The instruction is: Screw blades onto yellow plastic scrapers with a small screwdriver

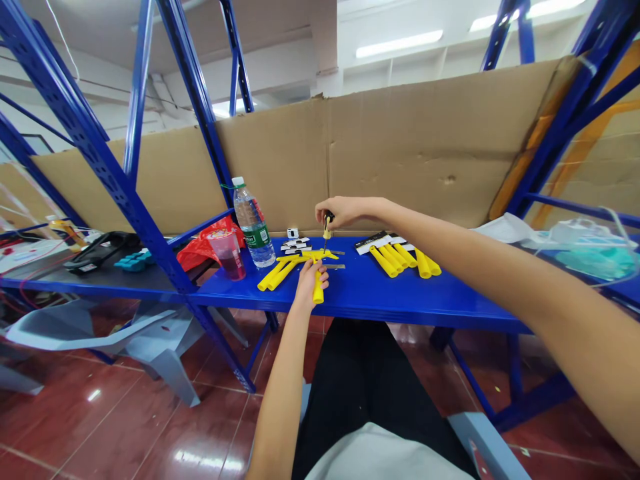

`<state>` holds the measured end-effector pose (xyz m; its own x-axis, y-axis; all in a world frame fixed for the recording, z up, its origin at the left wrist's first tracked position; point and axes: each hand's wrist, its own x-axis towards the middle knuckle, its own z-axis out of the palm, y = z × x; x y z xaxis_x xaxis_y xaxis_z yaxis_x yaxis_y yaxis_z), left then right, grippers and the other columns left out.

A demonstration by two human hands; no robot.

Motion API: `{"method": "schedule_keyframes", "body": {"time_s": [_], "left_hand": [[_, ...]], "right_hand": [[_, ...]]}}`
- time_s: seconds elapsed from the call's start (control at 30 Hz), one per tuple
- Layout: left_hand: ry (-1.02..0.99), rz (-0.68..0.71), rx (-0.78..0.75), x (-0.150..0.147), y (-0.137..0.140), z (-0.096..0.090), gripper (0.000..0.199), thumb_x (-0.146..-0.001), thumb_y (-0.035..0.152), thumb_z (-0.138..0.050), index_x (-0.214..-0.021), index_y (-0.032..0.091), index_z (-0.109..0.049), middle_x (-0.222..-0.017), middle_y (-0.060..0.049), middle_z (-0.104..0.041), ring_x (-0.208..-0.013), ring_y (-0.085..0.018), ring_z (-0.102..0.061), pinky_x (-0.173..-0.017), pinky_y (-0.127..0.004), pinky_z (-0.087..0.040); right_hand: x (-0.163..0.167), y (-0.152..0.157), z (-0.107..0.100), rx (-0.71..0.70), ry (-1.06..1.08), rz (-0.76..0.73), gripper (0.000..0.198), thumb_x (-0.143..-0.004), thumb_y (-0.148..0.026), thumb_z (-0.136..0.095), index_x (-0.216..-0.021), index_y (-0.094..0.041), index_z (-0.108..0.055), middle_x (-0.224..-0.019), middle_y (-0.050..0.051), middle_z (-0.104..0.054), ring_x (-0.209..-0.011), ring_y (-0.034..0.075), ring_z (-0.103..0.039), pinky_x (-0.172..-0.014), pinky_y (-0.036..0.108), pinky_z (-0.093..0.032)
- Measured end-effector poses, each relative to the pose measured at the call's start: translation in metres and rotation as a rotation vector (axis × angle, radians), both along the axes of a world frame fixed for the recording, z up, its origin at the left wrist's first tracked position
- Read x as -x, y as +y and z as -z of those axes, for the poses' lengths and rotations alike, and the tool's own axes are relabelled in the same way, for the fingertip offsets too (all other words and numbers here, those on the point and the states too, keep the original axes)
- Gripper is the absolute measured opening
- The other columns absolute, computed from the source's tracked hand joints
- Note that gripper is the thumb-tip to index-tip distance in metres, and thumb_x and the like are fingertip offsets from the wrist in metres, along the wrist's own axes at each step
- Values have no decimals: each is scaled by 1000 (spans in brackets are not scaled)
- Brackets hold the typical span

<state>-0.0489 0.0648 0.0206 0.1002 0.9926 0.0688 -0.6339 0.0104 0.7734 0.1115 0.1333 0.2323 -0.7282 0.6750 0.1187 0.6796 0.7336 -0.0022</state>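
My left hand (306, 285) is closed around a yellow plastic scraper (319, 291) near the table's front edge, its tubular grip pointing toward me. A flat metal blade (336, 267) sticks out to the right beside the scraper's head. Above it, my right hand (341, 211) grips a screwdriver (327, 232) from the top. The screwdriver stands upright with its shaft down at the scraper's head; whether the tip touches a screw is too small to tell. More yellow scrapers (277, 274) lie just left of my left hand. Another group of yellow handles (389, 259) lies to the right.
A water bottle (253, 223) and a pink cup (229, 253) stand at the left, before a red bag (200, 244). Black-and-white packets (373, 243) lie at the back. Cardboard (400, 147) walls the blue table (360, 293); blue posts (197, 87) rise at both sides.
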Motion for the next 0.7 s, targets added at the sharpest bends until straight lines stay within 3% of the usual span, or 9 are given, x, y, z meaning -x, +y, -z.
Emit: {"method": "schedule_keyframes", "body": {"time_s": [0.1, 0.2, 0.37, 0.43, 0.5, 0.6, 0.7], "left_hand": [[1, 7, -2, 0, 1, 1, 54, -77, 27, -94, -99, 25, -45, -76, 8, -50, -51, -5, -42, -42, -16, -23], [3, 7, 4, -1, 2, 1, 56, -76, 27, -95, -98, 25, -44, -75, 8, -50, -51, -4, -42, -43, -16, -22], [2, -1, 15, -2, 3, 1, 59, -76, 28, -96, -98, 26, -42, -75, 9, -48, -51, -4, -41, -44, -16, -20], [1, -6, 17, -2, 3, 0, 59, -76, 28, -96, -99, 26, -42, -75, 8, -48, -51, -5, -41, -43, -16, -21], [2, -8, 17, -1, 2, -1, 58, -76, 28, -96, -99, 25, -43, -75, 8, -49, -51, -5, -41, -43, -17, -21], [6, -5, 17, -1, 1, -2, 55, -77, 27, -95, -98, 25, -44, -75, 8, -49, -51, -5, -43, -42, -17, -22], [9, -4, 19, -1, 1, -2, 53, -77, 25, -94, -98, 25, -44, -75, 8, -50, -51, -5, -43, -42, -16, -23]], "right_hand": [[1, -1, 2, -65, 24, 93, 32, -101, -37, -73, -122, -13, -73, -111, 16, -78, -93, 25, -68, -76, 33, -44], [2, -3, 4, -26, 54, 29, 26, -98, -26, -72, -122, -14, -73, -119, 14, -78, -99, 23, -69, -79, 31, -44], [2, -3, 2, -43, 31, 96, 27, -102, -34, -71, -119, -13, -75, -112, 16, -79, -96, 25, -69, -79, 33, -44], [2, -4, 1, 15, 31, 30, 24, -96, -26, -76, -118, -15, -75, -117, 13, -79, -100, 24, -70, -81, 32, -46], [1, -5, 0, 35, 35, -5, 33, -91, -26, -81, -122, -17, -74, -122, 12, -78, -103, 24, -70, -81, 31, -47], [0, -7, 1, -47, 20, 131, 33, -99, -39, -77, -119, -12, -75, -117, 18, -78, -101, 27, -70, -80, 34, -47], [-3, -8, 2, -6, 53, 92, 28, -96, -28, -80, -119, -13, -75, -120, 15, -78, -103, 24, -70, -81, 31, -46]]}}
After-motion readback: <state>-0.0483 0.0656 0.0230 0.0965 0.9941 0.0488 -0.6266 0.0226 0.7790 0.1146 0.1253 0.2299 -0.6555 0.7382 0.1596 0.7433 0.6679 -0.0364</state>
